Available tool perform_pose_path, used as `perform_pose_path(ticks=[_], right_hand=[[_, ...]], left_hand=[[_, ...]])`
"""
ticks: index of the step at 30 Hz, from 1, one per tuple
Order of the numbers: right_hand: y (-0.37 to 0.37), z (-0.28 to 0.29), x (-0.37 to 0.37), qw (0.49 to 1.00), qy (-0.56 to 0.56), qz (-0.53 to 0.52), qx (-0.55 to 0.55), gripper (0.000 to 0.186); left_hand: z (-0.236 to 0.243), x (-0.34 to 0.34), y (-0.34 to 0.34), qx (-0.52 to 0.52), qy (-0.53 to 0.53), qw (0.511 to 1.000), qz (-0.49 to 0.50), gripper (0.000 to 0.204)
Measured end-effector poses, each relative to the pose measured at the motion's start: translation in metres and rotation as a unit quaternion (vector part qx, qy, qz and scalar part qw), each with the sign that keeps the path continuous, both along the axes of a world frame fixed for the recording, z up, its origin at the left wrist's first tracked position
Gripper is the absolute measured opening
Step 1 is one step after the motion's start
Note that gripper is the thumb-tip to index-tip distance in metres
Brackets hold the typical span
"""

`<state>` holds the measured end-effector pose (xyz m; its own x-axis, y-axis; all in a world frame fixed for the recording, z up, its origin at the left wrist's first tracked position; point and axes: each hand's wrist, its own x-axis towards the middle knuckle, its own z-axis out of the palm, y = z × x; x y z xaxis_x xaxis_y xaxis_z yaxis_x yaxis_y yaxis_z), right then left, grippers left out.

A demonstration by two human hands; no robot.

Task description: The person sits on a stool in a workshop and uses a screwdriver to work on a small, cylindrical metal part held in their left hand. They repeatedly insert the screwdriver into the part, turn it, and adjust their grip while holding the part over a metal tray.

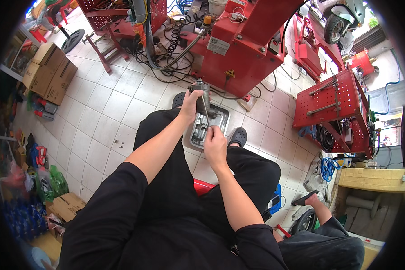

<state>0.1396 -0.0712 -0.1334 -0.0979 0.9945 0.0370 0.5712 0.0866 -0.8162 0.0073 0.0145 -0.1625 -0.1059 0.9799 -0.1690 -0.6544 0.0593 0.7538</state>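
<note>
My left hand [191, 104] is closed around a grey metal cylindrical part [206, 93], held up between my knees. A thin metal rod-like tool [205, 110] runs along the near side of that part, and its lower end is in the closed fingers of my right hand [215, 144]. What kind of tool it is cannot be made out, nor whether its upper end touches the part. Under both hands a silver metal tray [228, 122] lies on the floor between my feet, with small dark and metal parts in it, partly hidden by my hands.
Ahead stands a red machine [238, 54] with hoses and cables on the tiles. A red perforated workbench [328, 103] and a scooter [339, 22] are to the right. Cardboard boxes [50, 74] stand left. Another person's leg [321, 209] is close at my lower right.
</note>
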Motion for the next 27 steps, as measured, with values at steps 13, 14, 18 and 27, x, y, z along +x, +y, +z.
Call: perform_pose_path(ticks=[13,14,18,27], right_hand=[[0.000,-0.002,-0.002,1.000,-0.018,0.004,-0.001,0.018],[0.000,-0.003,-0.002,1.000,-0.020,0.006,0.000,0.018],[0.001,-0.004,-0.002,1.000,0.005,0.003,-0.002,0.019],[0.024,-0.012,0.008,0.884,0.346,0.031,-0.312,0.023]], left_hand=[[-0.005,-0.003,0.001,0.000,0.002,1.000,-0.015,0.037],[-0.007,-0.003,0.002,-0.001,0.003,1.000,-0.018,0.038],[-0.011,-0.002,0.003,0.001,-0.055,0.999,-0.004,0.043],[-0.015,-0.006,0.011,-0.021,-0.075,0.995,0.064,0.049]])
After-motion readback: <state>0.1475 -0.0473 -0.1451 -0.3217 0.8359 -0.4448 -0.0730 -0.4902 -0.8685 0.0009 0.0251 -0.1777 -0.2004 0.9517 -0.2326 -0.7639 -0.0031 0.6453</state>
